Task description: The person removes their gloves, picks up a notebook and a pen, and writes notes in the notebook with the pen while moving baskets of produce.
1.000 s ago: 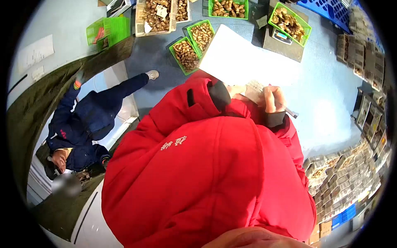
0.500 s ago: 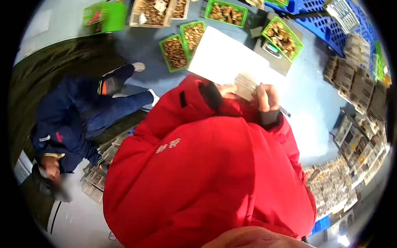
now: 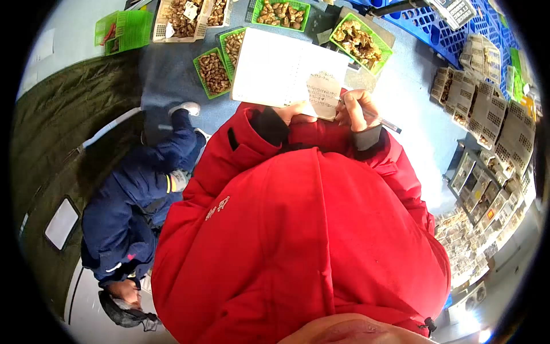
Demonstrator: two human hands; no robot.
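Observation:
An open notebook [image 3: 269, 69] with white pages lies in front of my red jacket, tilted toward me. Handwritten lines show on its right page, and the left page is washed out by glare. My left hand [image 3: 298, 112] grips the lower edge, its fingers partly under the pages. Over the right edge, my right hand [image 3: 360, 109] is closed around a pen [image 3: 391, 126], whose dark end sticks out to the right. The writing tip is near the page; whether it touches I cannot tell.
Beyond the notebook, green baskets [image 3: 213, 73] hold brown lumpy pieces; another basket [image 3: 361, 45] stands at its upper right. A blue pallet [image 3: 427, 28] and a keypad device [image 3: 455, 11] are farther right. Stacked crates [image 3: 487, 117] line the right. A co-worker in navy [image 3: 129, 212] bends at left.
The notebook's pages have come into clearer view, with writing now readable as lines. My hands stay on notebook and pen. The co-worker has shifted lower and nearer me; the whole view has moved slightly.

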